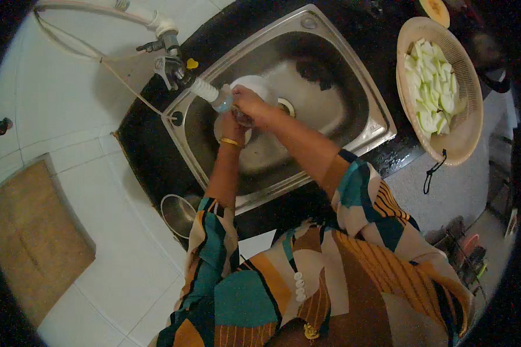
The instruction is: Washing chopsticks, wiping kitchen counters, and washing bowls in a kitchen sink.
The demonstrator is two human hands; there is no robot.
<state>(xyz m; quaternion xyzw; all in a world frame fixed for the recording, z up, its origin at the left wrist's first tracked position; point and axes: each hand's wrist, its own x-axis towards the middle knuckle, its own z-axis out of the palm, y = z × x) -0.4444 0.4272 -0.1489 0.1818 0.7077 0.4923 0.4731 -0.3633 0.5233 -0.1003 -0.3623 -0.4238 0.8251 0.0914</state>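
Note:
Both hands meet over the stainless steel sink (345,104), at the outlet end of a white corrugated tap extension (205,89). My right hand (251,104) is curled beside the clear end of the spout. Below and against it is my left hand (234,125), with a yellow bangle on the wrist. A shiny, dark or clear patch shows between the hands; whether it is water or a held object cannot be told. Under the hands lies a white round dish (254,82), partly hidden by them. The fingers are mostly covered or blurred.
A beige plastic colander (471,130) of cut pale green vegetable pieces (432,86) stands right of the sink, near a cut orange-fleshed fruit (436,12). A metal bowl (178,214) sits at the counter's lower left edge. The metal tap (171,69) is at the upper left.

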